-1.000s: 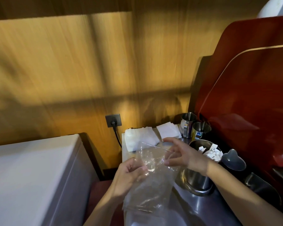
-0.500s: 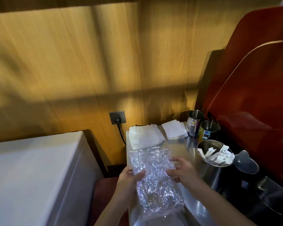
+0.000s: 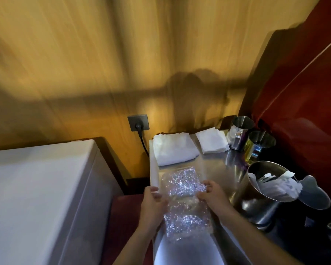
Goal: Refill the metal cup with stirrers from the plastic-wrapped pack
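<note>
Now lowered flat near the counter's [image 3: 214,165] left edge, the wrapper [image 3: 183,199] is pinned by the left hand [image 3: 151,203] and right hand [image 3: 214,197], both gripping its sides, apparently to smooth it.

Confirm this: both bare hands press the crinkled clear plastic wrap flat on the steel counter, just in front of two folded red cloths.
Wrong on colour. The head view shows the two folded cloths are white. Otherwise right: left hand and right hand hold the crinkled clear plastic wrap on the steel counter.
</note>
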A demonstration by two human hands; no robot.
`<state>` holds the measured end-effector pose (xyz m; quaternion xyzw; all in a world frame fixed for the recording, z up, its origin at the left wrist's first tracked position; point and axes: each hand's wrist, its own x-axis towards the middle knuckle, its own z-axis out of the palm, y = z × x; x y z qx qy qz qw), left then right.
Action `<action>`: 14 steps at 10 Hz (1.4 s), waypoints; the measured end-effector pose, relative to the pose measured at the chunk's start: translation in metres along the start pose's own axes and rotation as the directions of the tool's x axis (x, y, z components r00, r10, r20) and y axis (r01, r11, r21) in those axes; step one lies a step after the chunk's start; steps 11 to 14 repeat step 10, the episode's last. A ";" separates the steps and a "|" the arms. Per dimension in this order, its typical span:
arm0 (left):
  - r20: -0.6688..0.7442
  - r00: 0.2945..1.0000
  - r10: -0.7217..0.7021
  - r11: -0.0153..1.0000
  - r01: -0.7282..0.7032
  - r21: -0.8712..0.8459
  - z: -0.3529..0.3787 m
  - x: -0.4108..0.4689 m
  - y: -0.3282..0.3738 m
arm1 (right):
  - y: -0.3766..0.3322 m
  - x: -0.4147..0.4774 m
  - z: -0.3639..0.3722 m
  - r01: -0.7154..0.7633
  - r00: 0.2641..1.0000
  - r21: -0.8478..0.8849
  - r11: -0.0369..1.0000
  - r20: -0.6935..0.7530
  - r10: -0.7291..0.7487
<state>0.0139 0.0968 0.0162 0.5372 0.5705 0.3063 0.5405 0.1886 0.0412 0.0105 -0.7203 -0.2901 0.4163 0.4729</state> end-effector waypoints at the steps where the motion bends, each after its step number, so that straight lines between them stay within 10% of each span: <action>1: 0.007 0.998 0.056 0.992 -0.057 0.111 0.004 0.016 0.003 | -0.004 0.020 0.006 0.029 0.998 -0.090 0.996 -0.060 -0.034; 6: 0.123 0.917 0.380 0.613 -0.350 0.709 0.022 0.037 -0.014 | 0.002 0.056 0.024 0.112 0.967 -0.761 0.639 -0.065 -0.247; 14: 0.193 0.836 0.513 0.449 -0.453 0.771 0.005 0.043 0.022 | -0.042 0.050 0.014 0.225 0.953 -0.811 0.540 0.068 -0.295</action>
